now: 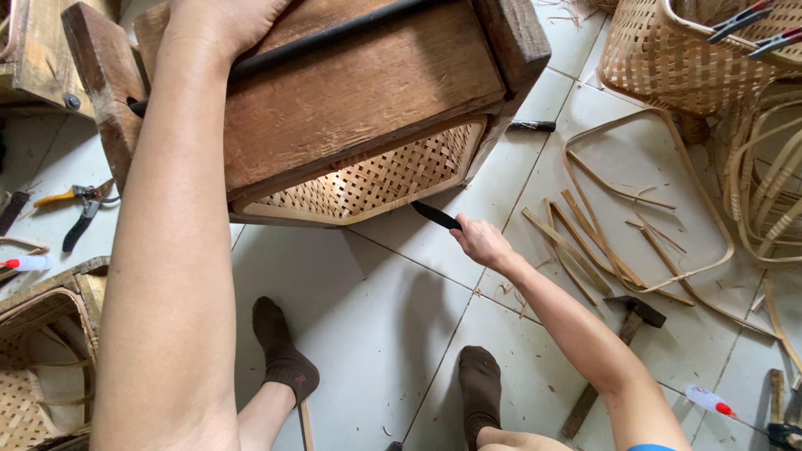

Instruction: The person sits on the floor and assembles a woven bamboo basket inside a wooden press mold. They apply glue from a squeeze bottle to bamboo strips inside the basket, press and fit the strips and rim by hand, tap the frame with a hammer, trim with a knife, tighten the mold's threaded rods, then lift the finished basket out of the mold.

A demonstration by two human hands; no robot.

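Woven basket (376,179) is seen from the head camera wedged under a tilted wooden mould (351,92) above the white tiled floor (359,309), its open lattice and pale rim strip showing below the wood. The right hand (480,242) is closed around a black-handled tool (436,215) whose tip is held against the basket's rim, while the left hand (225,21) is laid on top of the wood beside a black bar (334,35), its fingers cut off by the frame edge so their grip cannot be told. A hammer (614,351), loose bamboo strips (601,234), pruning shears (79,209) and another basket (668,58) are spread across the floor, with two feet in dark socks (284,355) planted below.
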